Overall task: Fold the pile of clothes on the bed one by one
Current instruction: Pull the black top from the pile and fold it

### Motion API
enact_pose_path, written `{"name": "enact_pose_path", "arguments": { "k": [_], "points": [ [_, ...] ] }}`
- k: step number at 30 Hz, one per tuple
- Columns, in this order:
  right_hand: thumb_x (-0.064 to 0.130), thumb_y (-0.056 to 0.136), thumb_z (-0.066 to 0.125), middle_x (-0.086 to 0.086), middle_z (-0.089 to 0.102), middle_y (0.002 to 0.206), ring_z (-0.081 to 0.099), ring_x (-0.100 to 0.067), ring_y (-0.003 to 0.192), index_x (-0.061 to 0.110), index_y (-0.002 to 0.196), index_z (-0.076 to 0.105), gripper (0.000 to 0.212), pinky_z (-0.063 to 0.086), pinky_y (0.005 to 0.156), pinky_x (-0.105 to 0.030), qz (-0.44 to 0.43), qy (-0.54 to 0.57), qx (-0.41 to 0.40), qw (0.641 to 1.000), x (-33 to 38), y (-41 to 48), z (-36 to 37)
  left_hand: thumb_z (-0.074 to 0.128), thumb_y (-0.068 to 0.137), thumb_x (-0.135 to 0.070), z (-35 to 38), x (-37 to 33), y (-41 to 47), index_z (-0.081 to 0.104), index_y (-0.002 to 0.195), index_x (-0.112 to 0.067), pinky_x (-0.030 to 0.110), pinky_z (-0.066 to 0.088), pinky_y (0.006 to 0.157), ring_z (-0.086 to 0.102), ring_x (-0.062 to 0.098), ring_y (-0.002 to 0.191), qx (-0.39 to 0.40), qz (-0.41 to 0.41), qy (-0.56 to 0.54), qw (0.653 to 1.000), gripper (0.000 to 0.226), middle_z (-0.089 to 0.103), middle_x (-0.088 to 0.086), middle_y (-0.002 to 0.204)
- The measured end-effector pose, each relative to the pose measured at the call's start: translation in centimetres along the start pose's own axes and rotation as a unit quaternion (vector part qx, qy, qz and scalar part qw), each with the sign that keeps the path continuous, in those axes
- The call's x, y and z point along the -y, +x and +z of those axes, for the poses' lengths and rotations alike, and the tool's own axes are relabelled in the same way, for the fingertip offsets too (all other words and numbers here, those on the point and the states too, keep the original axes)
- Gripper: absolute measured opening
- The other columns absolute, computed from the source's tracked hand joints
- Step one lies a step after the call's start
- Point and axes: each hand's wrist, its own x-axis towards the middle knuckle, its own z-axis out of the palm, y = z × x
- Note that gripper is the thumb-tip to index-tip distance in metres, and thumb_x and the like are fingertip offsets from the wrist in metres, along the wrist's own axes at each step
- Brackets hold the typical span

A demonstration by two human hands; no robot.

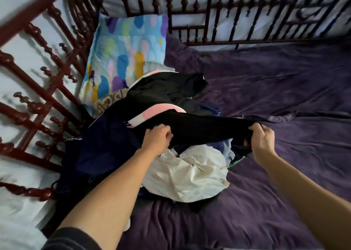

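**Black garment stretched between 2 hands over the pile**

So the black garment is pulled out flat between both hands, hanging just above the pile of clothes on the bed. The left hand is curled tight on its left edge, the right hand pinches the other end, fingers closed on the fabric. A pink-and-white striped bit peeks out right behind the garment. Below the hands sits a crumpled white piece, with a dark navy one to the left. All of it lies on a purple bedsheet, near a colourful pillow leaning on the dark red bed frame.
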Motion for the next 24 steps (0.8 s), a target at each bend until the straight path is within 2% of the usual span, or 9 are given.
{"name": "enact_pose_path", "arguments": {
  "k": [4,6,9,11,13,16,18,22,24],
  "points": [
    [0.032,0.078,0.051,-0.013,0.061,0.057,0.054,-0.028,0.045,0.01,0.063,0.061,0.028,0.048,0.05,-0.04,0.079,-0.133,-0.062,0.986,-5.5,0.7,-5.9,0.051,0.094,-0.022,1.6,-4.8,-4.2,0.054,0.084,-0.011,0.042,0.048,0.073,0.06,0.034,0.085,0.095,0.007,-0.138,0.986,0.015,0.064,0.011,0.084],
    [0.033,0.086,0.05,-0.016,0.065,0.065,0.06,-0.032,0.055,0.007,0.077,0.067,0.032,0.052,0.059,-0.039,0.111,-0.244,-0.026,0.963,-8.1,0.3,-8.0,0.051,0.093,-0.019,2.4,-4.7,-6.3,0.052,0.079,-0.012,0.04,0.047,0.068,0.061,0.033,0.08,0.122,0.0,-0.13,0.984,0.016,0.062,0.011,0.078],
    [0.03,0.089,0.052,-0.017,0.066,0.081,0.064,-0.034,0.075,0.006,0.105,0.062,0.03,0.052,0.071,-0.038,0.135,-0.379,0.081,0.912,-9.9,-0.9,-9.2,0.051,0.091,-0.018,2.6,-2.0,-8.4,0.054,0.078,-0.014,0.038,0.049,0.068,0.062,0.028,0.08,0.123,-0.06,-0.09,0.987,0.014,0.063,0.005,0.078],
    [0.033,0.085,0.058,-0.016,0.063,0.108,0.059,-0.036,0.1,0.014,0.12,0.054,0.04,0.048,0.085,-0.041,0.09,-0.473,0.12,0.868,-9.1,-1.8,-7.8,0.053,0.09,-0.019,1.7,0.5,-8.7,0.058,0.081,-0.019,0.037,0.051,0.07,0.063,0.024,0.082,0.108,-0.101,-0.073,0.986,0.01,0.064,0.0,0.081],
    [0.038,0.08,0.063,-0.013,0.053,0.128,0.048,-0.035,0.118,0.022,0.131,0.048,0.055,0.041,0.094,-0.045,-0.016,-0.521,0.12,0.845,-7.2,-2.6,-4.6,0.056,0.089,-0.019,0.4,3.0,-8.3,0.06,0.087,-0.019,0.039,0.054,0.073,0.063,0.023,0.084,0.085,-0.13,-0.069,0.985,0.005,0.065,0.0,0.087],
    [0.036,0.079,0.064,-0.007,0.05,0.132,0.044,-0.031,0.122,0.026,0.134,0.047,0.059,0.039,0.096,-0.044,-0.197,-0.488,0.158,0.835,-4.0,-3.9,2.8,0.059,0.09,-0.019,-1.1,6.0,-6.6,0.062,0.101,-0.018,0.037,0.053,0.075,0.062,0.021,0.087,0.061,-0.148,-0.057,0.985,0.012,0.063,0.001,0.1],
    [0.037,0.079,0.064,-0.004,0.045,0.138,0.041,-0.029,0.126,0.027,0.138,0.043,0.063,0.038,0.098,-0.043,-0.264,-0.47,0.215,0.814,-2.8,-5.0,8.3,0.059,0.09,-0.02,-1.6,7.5,-5.0,0.061,0.11,-0.017,0.037,0.052,0.077,0.061,0.022,0.091,0.056,-0.141,-0.044,0.987,0.02,0.06,0.003,0.107],
    [0.035,0.082,0.067,-0.007,0.021,0.154,0.023,-0.03,0.14,0.02,0.15,0.018,0.085,0.034,0.104,-0.046,-0.236,-0.574,0.231,0.749,-3.7,-5.9,15.3,0.059,0.09,-0.024,-1.6,9.0,-1.0,0.058,0.116,-0.02,0.033,0.046,0.071,0.057,0.023,0.1,0.042,-0.069,0.0,0.997,0.026,0.053,0.001,0.113],
    [0.02,0.085,0.061,-0.008,0.034,0.145,0.036,-0.03,0.129,0.018,0.145,0.031,0.067,0.041,0.097,-0.042,-0.23,-0.568,0.21,0.762,-4.7,-5.2,15.8,0.062,0.088,-0.029,-0.5,8.7,0.9,0.052,0.128,-0.025,0.033,0.045,0.078,0.05,0.022,0.111,0.058,-0.013,0.029,0.998,0.041,0.048,-0.002,0.122]
  ]
}}
